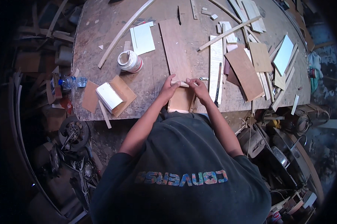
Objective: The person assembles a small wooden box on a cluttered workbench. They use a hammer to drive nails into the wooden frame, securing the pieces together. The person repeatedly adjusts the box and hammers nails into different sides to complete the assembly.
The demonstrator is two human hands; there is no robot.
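Note:
A small shallow wooden box (pixel 180 100) lies at the workbench's front edge, right before my body. My left hand (pixel 169 89) is closed on its far left corner, thumb against the light wooden end piece. Gripping the far right corner is my right hand (pixel 198 90), with its thumb and fingers bent round the rim. Both thumbs come close together along that end. Beyond the box a long brown board (pixel 174 46) lies flat and stretches away from me; its near end meets the box, and whether it runs underneath I cannot tell. My fingers hide parts of the corners.
An open white jar (pixel 130 61) stands left of the board, near a white panel (pixel 142 39). Further left are a white-topped block (pixel 109 96) and a plastic bottle (pixel 73 82). Wood strips and a brown panel (pixel 244 72) pile up at right. A motorcycle wheel (pixel 74 133) is below left.

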